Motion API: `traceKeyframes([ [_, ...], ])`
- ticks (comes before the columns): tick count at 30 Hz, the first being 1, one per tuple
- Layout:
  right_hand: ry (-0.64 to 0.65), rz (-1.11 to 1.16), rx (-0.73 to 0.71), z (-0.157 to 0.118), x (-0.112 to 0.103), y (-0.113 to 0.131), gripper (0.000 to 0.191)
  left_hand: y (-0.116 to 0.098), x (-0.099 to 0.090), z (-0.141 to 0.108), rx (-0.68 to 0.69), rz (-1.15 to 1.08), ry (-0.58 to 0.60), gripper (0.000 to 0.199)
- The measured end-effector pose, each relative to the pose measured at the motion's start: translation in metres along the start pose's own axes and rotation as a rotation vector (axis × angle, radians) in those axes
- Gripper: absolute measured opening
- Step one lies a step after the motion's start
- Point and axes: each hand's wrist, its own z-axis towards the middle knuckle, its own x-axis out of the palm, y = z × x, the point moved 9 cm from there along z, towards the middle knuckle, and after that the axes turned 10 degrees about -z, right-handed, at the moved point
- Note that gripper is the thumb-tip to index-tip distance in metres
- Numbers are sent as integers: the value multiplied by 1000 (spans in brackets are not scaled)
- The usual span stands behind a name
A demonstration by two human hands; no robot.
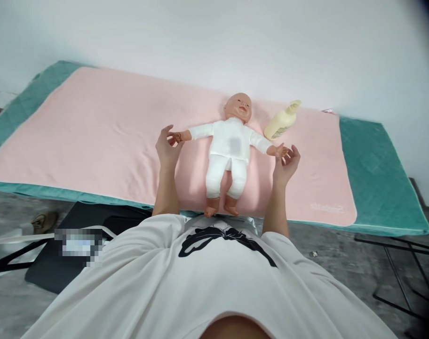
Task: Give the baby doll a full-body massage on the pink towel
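A baby doll (230,136) in a white outfit lies on its back on a pink mat (130,122), its arms stretched out to both sides and its feet towards me. With thumb and fingers, my left hand (168,149) is closed on the doll's hand at the left. On the other side, my right hand (287,165) pinches the doll's hand at the right. Close beyond that arm, a pale yellow pump bottle (280,123) lies tilted on the mat, its pump pointing away to the right.
Under the pink mat is a green padded cover (373,174), showing at both ends. A white wall (214,42) rises along the far side. A black chair seat (55,268) stands below left, and a black metal frame (398,273) stands on the floor at lower right.
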Motion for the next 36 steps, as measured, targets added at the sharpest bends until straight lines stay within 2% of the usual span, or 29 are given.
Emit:
traceKeyframes([
  [4, 60, 38, -175, -12, 25, 43, 57, -33, 14, -7, 128, -48, -18, 58],
  [8, 175, 30, -271, -30, 48, 74, 51, -69, 38, -22, 293, -48, 31, 51],
  [11, 241, -64, -343, -41, 61, 86, 45, -94, 61, -37, 441, -23, 108, 40],
  [15, 331, -168, -432, -51, 75, 91, 41, -114, 100, -57, 594, 62, 296, 34],
  [18, 411, -206, -475, -58, 84, 93, 40, -118, 124, -68, 658, 154, 441, 35],
  [20, 447, -228, -493, -62, 87, 94, 40, -118, 132, -72, 688, 180, 491, 33],
  [29, 518, -248, -449, -63, 99, 90, 42, -112, 136, -73, 743, 171, 590, 33],
  [36, 499, -187, -459, -62, 96, 90, 41, -111, 133, -70, 746, 148, 539, 27],
])
